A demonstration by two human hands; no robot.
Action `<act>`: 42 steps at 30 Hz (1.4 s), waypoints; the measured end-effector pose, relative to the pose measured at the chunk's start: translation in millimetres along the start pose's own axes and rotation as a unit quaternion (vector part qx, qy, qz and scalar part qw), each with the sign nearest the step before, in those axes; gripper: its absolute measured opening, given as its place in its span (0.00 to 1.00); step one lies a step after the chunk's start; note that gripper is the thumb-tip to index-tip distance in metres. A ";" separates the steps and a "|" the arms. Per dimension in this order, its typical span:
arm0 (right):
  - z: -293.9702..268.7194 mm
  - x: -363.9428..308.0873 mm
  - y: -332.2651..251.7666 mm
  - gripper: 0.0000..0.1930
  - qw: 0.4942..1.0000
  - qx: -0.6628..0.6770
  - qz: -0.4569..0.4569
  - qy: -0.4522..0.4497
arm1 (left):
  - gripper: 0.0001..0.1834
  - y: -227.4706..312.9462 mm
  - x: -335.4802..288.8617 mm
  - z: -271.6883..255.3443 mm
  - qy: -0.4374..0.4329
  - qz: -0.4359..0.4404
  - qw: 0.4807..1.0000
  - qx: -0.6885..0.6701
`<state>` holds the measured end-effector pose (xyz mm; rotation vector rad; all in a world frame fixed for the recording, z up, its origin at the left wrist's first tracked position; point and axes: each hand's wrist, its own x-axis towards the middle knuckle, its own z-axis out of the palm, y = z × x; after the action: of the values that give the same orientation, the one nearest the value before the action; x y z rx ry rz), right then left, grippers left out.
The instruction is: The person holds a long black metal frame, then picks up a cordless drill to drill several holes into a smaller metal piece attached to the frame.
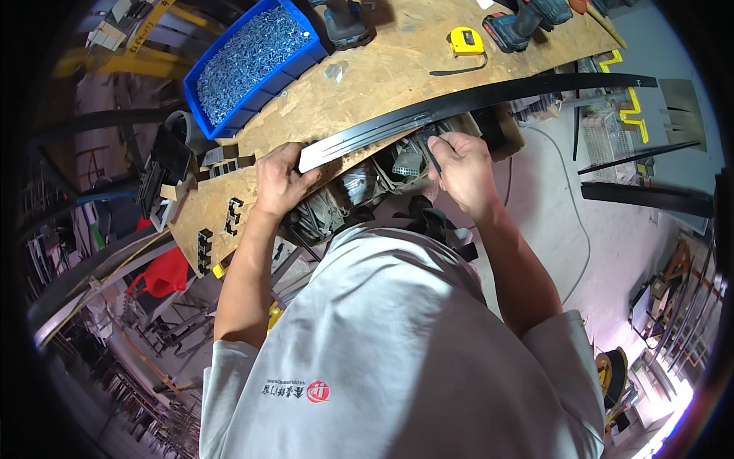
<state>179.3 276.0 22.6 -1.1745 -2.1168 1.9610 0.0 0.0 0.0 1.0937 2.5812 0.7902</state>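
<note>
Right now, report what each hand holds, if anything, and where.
Left hand: long black profile, by its left end. Right hand: a dark piece; which part is unclear.

A broad, brown wood-chip workbench top (375, 88) stretched out ahead of the left hand (279, 180) and the right hand (464, 172). Right of the right hand lay a pale grey floor (547, 229), with a bright white, violet-fringed glare (673, 417) farther right and closer to the body. Ahead and left of the left hand, a long yellow bar (149, 29) crossed a dim area.
</note>
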 end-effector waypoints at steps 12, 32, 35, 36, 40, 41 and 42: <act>1.7 -32.7 9.9 0.03 0.977 -0.144 -0.148 -0.062 | 0.19 0.4 -5.7 1.0 0.039 0.045 0.998 -0.019; 394.9 -41.1 -151.4 0.10 0.889 -0.121 -0.053 -0.439 | 0.26 -20.5 -19.4 12.6 -0.078 0.024 0.937 -0.339; 467.5 -24.1 -137.1 0.08 0.875 -0.188 -0.174 -0.411 | 0.26 -21.7 -16.1 27.8 -0.004 0.013 0.933 -0.360; 485.6 -24.1 -140.4 0.09 0.839 -0.260 -0.289 -0.380 | 0.27 -24.5 -17.3 35.1 0.019 0.003 0.928 -0.371; 534.8 -23.9 -151.4 0.10 0.742 -0.370 -0.450 -0.330 | 0.28 -26.0 -23.7 50.2 0.094 -0.020 0.908 -0.407; 543.4 -21.8 -150.2 0.09 0.726 -0.390 -0.467 -0.321 | 0.28 -24.4 -24.5 54.5 0.109 -0.029 0.904 -0.413; 551.7 -17.5 -148.7 0.08 0.711 -0.407 -0.484 -0.308 | 0.28 -25.5 -26.3 50.0 0.120 -0.037 0.903 -0.411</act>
<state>-153.5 -188.3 44.8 0.8092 -3.0018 0.9104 23.2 -14.1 -55.7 0.6430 2.0318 1.8445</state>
